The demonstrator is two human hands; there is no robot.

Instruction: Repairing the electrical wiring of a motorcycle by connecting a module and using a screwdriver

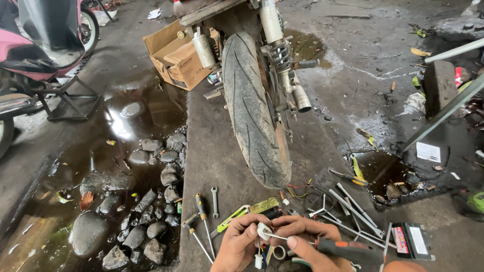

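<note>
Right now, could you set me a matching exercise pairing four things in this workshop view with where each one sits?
Things:
1. cardboard box
2. small battery
3. white connector
4. rear tyre

Places:
A. between the left hand and the right hand
B. upright in the middle, on the concrete
C. far back, left of the wheel
D. on the ground at the lower right

Pairs: 1-C, 2-D, 3-A, 4-B

Both wrists run off the bottom edge. The left hand (241, 243) hides most of the small white plastic connector (263, 231). The pink scooter (35, 45) is cropped at the left edge.
</note>
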